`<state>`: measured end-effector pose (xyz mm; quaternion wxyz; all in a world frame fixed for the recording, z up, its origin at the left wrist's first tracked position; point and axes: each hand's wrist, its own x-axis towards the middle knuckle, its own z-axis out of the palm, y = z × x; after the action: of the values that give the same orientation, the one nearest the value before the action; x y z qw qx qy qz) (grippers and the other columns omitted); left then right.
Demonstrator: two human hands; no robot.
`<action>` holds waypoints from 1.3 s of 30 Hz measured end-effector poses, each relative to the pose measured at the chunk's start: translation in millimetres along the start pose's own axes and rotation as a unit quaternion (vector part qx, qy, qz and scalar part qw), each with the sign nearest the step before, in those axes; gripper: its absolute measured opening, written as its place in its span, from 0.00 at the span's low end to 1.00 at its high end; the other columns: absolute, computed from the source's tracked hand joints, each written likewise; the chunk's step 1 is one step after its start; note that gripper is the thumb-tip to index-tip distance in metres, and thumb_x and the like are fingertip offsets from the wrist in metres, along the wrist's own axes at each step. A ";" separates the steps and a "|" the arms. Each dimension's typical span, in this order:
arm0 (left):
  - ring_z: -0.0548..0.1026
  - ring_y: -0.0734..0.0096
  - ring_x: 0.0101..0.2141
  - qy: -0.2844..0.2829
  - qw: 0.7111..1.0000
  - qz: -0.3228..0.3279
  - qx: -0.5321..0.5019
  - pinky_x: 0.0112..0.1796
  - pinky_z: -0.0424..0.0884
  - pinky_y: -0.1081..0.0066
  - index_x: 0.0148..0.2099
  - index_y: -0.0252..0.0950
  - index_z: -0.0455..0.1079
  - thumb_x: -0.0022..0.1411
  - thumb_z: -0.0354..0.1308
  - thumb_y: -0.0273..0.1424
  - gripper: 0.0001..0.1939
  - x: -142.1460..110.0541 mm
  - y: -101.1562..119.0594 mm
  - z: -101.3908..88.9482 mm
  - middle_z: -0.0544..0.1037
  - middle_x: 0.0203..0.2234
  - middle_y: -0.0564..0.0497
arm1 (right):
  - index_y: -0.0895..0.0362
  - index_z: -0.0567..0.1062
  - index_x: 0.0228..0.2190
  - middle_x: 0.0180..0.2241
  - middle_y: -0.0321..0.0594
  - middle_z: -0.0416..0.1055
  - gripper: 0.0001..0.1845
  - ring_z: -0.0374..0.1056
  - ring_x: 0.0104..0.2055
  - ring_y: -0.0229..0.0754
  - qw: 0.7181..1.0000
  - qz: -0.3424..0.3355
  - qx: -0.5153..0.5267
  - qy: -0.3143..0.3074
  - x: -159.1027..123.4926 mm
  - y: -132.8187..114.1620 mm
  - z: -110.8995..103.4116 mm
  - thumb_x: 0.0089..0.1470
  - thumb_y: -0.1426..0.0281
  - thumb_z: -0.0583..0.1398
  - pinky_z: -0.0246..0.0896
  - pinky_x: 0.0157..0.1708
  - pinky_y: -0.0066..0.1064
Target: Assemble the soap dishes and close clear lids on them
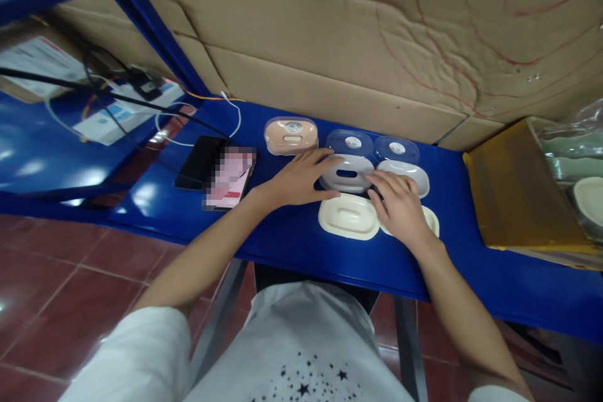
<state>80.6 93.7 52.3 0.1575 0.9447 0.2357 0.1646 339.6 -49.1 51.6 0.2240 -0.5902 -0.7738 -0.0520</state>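
Observation:
A grey oval dish with a slot lies on the blue table between my hands. My left hand is open at its left side, fingers and thumb spread around the rim. My right hand reaches over from the right, fingertips at the dish's right edge, thumb apart from the fingers. Below the dish sits a cream oval tray; a second cream tray is partly covered by my right hand. Behind that hand is another pale oval dish. Two clear lids with round stickers lie behind the dishes.
A peach box with a clear lid stands at the back left. Left of my arm lie a black device and a lit phone, with cables nearby. A cardboard box stands right; a cardboard wall rises behind.

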 end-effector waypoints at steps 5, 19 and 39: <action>0.64 0.42 0.71 -0.015 0.999 -0.035 -0.036 0.69 0.60 0.44 0.68 0.42 0.72 0.67 0.67 0.50 0.33 3.3 -13.6 15.6 0.65 0.72 0.39 | 0.54 0.76 0.60 0.61 0.49 0.77 0.19 0.70 0.63 0.59 1.000 0.005 -0.010 -0.024 -1.4 0.1 6.8 0.74 0.66 0.54 0.60 0.60 0.53; 0.72 0.51 0.67 0.030 0.980 0.011 -0.197 0.67 0.68 0.52 0.59 0.42 0.78 0.69 0.67 0.47 0.22 -34.0 26.7 0.7 0.71 0.69 0.41 | 0.49 0.76 0.59 0.58 0.45 0.79 0.20 0.72 0.63 0.53 0.990 0.055 0.085 0.103 -0.7 -8.5 -11.4 0.75 0.64 0.51 0.61 0.64 0.50; 0.64 0.46 0.70 -0.075 0.988 0.013 -0.132 0.69 0.59 0.47 0.75 0.49 0.60 0.61 0.72 0.44 0.44 -40.2 34.7 9.9 0.66 0.69 0.42 | 0.52 0.80 0.51 0.48 0.43 0.85 0.15 0.80 0.50 0.49 0.995 0.027 0.092 0.032 1.1 -19.5 3.5 0.75 0.64 0.54 0.57 0.60 0.47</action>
<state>64.6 42.4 47.0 0.2962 0.9283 0.1870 0.1249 320.2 -52.7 52.5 0.3029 -0.5860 -0.7516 0.0065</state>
